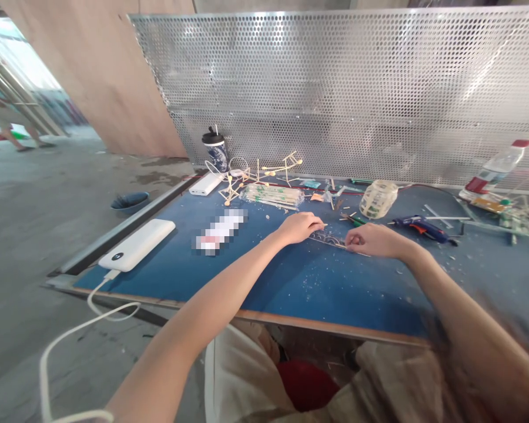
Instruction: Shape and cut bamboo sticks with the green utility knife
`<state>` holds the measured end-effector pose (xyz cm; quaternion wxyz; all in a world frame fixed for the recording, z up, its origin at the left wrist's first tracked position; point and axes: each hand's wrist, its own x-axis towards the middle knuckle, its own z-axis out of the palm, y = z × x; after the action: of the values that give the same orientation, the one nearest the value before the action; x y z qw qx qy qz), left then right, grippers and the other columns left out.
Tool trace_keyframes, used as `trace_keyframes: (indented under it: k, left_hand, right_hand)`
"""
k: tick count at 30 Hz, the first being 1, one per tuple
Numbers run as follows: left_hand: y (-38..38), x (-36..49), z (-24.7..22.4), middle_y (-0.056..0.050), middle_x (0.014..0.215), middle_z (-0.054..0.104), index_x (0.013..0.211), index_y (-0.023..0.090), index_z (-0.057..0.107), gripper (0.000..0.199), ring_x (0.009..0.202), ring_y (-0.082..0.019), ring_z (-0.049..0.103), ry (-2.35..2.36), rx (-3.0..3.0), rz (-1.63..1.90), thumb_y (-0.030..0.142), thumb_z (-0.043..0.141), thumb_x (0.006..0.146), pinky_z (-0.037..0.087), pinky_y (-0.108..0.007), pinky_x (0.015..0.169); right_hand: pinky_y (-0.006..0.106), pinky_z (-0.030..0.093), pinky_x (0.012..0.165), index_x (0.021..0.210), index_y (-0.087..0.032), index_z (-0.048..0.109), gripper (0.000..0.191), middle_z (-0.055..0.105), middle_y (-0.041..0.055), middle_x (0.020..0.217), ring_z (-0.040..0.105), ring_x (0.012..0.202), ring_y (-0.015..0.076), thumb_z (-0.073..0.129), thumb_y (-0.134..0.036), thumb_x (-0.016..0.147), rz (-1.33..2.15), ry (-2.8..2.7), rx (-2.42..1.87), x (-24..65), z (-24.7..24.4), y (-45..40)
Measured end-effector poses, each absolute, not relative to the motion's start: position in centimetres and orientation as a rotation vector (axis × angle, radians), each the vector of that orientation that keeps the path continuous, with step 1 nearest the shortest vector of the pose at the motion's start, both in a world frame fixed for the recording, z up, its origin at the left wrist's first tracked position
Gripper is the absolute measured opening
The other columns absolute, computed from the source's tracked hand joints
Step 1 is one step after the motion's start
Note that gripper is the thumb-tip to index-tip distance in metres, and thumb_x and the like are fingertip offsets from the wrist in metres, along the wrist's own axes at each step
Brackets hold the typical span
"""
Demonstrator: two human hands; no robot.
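Two hands: both bare, over the middle of the blue bench (291, 288), near each other, one at each end of the strip.
Strip: a thin length with curved pieces along it (330, 239), on the bench between the hands; fine detail too small to tell.
Left hand (302, 227): fingers bent and drawn together at the strip's left end, a short pale tip showing at the fingertips; cannot tell whether it is gripped.
Right hand (370, 240): fingers curled, tips at the strip's right end; cannot tell whether they pinch or press. A thin end runs out below the hand.
Tools: green-handled pliers (356, 221), just behind the right hand; blue glue gun (425, 228), lying to its right.
Stickwork: one pale cylinder (378, 198) behind the pliers; jointed stick frames (286, 167) toward the back.
Stock: clear bag of sticks (273, 195), in front of the frames.
Drinks: dark lidded cup (217, 154), upright, back left; red-capped bottle (496, 169), tilted, back right.
Electrics: white power bank (137, 245), front left, cable (56, 351) plugged in; smaller white pack (206, 183) by the cup.
Obscured item: pixelated (221, 231), left of the left hand.
Backing: perforated metal panel (335, 88), standing behind the bench.
Floor: dark basin (130, 202), left of the bench.
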<state>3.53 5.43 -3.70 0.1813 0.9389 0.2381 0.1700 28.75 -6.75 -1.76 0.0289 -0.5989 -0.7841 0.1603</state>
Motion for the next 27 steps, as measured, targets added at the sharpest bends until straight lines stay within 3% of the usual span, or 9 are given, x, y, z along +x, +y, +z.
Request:
trace_keyframes:
  k: [4,8,13,16,19,22,25,27]
  left_hand:
    - [5.3,3.1,-3.1,-0.006,0.102,0.077,0.102,0.023,0.077,0.04,0.085,-0.017,0.067,0.616,2.616,0.345,0.047,0.046,0.102,0.046,-0.029,0.077]
    - [5.0,2.7,-2.4,-0.004,0.095,0.078,0.102,0.023,0.077,0.042,0.072,-0.013,0.066,0.575,2.573,0.264,0.05,0.045,0.101,0.045,-0.026,0.067]
    - [5.6,2.7,-2.6,-0.006,0.104,0.077,0.112,0.02,0.071,0.047,0.089,-0.014,0.069,0.672,2.581,0.399,0.04,0.029,0.107,0.051,-0.027,0.079]
    - [6.5,2.4,-3.0,-0.009,0.109,0.075,0.117,0.02,0.072,0.039,0.1,-0.021,0.068,0.799,2.641,0.514,0.03,0.037,0.102,0.051,-0.036,0.09]
    - [6.6,2.4,-2.8,-0.01,0.119,0.072,0.114,0.021,0.074,0.031,0.114,-0.026,0.064,0.845,2.686,0.643,0.03,0.049,0.098,0.047,-0.046,0.103]
    - [5.5,2.8,-1.9,-0.007,0.129,0.07,0.122,0.024,0.071,0.036,0.123,-0.024,0.059,0.806,2.691,0.798,0.036,0.043,0.104,0.041,-0.046,0.111]
    - [4.1,3.5,-1.4,-0.004,0.124,0.073,0.134,0.027,0.066,0.041,0.117,-0.019,0.062,0.666,2.71,0.797,0.046,0.044,0.105,0.045,-0.037,0.105]
    - [3.5,3.9,-1.6,-0.004,0.111,0.077,0.126,0.029,0.072,0.038,0.107,-0.02,0.066,0.597,2.728,0.716,0.049,0.05,0.102,0.048,-0.035,0.094]
  right_hand:
    - [0.035,0.058,0.078,0.11,-0.018,0.067,0.03,0.069,0.0042,0.106,0.066,0.087,0.0155,0.062,-0.045,0.099,0.594,-2.411,-1.851,31.3,-1.7,-6.9]
    - [0.031,0.056,0.072,0.102,-0.017,0.066,0.03,0.068,0.0017,0.095,0.063,0.078,0.013,0.061,-0.046,0.099,0.583,-2.313,-1.783,33.0,-1.5,-6.7]
    - [0.029,0.041,0.06,0.073,-0.021,0.057,0.037,0.054,-0.0039,0.063,0.049,0.06,0.0126,0.049,-0.045,0.099,0.448,-2.182,-1.685,33.5,-1.2,-6.2]
    - [0.031,0.039,0.061,0.068,-0.023,0.053,0.039,0.052,-0.003,0.06,0.049,0.06,0.0143,0.044,-0.044,0.099,0.379,-2.152,-1.645,32.9,-1.0,-6.1]
    - [0.031,0.044,0.07,0.073,-0.023,0.056,0.039,0.061,-0.0008,0.069,0.055,0.069,0.0158,0.039,-0.044,0.101,0.318,-2.157,-1.608,31.8,-0.7,-6.0]
    - [0.034,0.049,0.078,0.091,-0.021,0.063,0.038,0.066,0.0008,0.083,0.06,0.076,0.0155,0.039,-0.047,0.105,0.263,-2.189,-1.6,30.3,-0.7,-5.9]
    - [0.037,0.054,0.082,0.11,-0.019,0.065,0.036,0.068,0.0029,0.097,0.063,0.084,0.0159,0.05,-0.051,0.103,0.211,-2.228,-1.626,28.5,-1.1,-5.7]
    - [0.039,0.055,0.085,0.113,-0.02,0.066,0.035,0.069,0.0045,0.105,0.065,0.09,0.017,0.054,-0.051,0.101,0.178,-2.236,-1.646,27.4,-1.5,-5.6]
